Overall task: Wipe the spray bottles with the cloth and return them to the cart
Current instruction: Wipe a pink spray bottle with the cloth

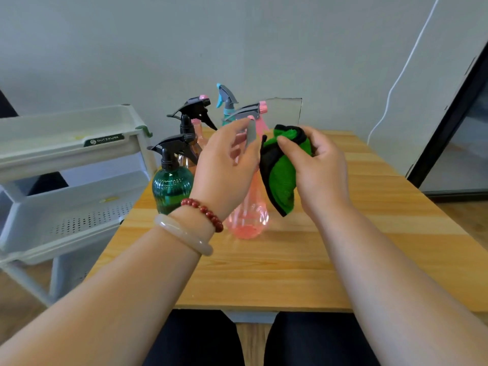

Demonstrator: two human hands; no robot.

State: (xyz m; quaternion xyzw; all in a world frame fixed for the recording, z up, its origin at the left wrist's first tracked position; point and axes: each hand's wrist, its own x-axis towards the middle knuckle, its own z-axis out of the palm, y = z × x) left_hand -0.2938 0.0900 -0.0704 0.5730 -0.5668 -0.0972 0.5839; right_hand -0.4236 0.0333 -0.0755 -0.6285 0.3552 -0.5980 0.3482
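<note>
Hands over wooden table (303,262). Left hand (224,167) curled round neck of pink spray bottle (248,220), just under its grey trigger head; thumb and fingers closed on it. Bottle roughly upright near table middle, base at or just above the surface, cannot tell which. Right hand (319,167) grips bunched green cloth (281,178), black-edged, fingers folded over it, cloth against bottle's upper right side. Dark green bottle (171,187) with black trigger stands just left of pink one. Two more behind: black-triggered bottle (194,112), blue-nozzled bottle (225,97). White tiered cart (66,154) at table's left edge. Red bead bracelet (206,212) and pale bangle (184,233) on left wrist
</note>
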